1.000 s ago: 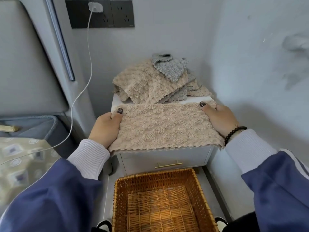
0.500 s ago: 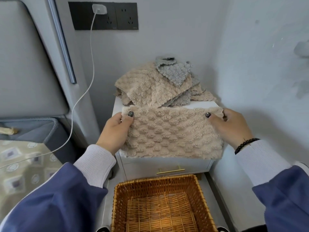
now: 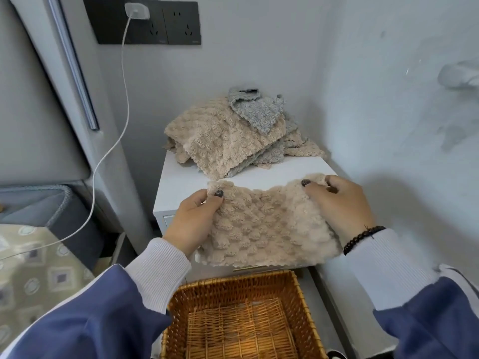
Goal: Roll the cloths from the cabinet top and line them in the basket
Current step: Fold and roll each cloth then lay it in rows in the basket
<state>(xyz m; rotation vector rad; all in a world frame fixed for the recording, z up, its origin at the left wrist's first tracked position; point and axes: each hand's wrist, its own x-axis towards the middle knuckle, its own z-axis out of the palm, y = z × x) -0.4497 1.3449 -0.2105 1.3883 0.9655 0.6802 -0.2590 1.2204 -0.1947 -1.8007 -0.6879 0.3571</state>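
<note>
Pinched at both far corners, thumbs on top: left hand [image 3: 193,224] and right hand [image 3: 342,206] gripping one beige cloth [image 3: 267,226] at the near edge of the white cabinet top [image 3: 186,182], its lower edge hanging over the drawer front. Apparently doubled over lengthwise, though layers hard to count from above. First cloth in hand, rolling not yet started; next, a tight roll from one short end. Farther back, a loose pile of beige and grey cloths [image 3: 233,136]. Below, nearest, the wicker basket [image 3: 300,301], nothing visible inside.
</note>
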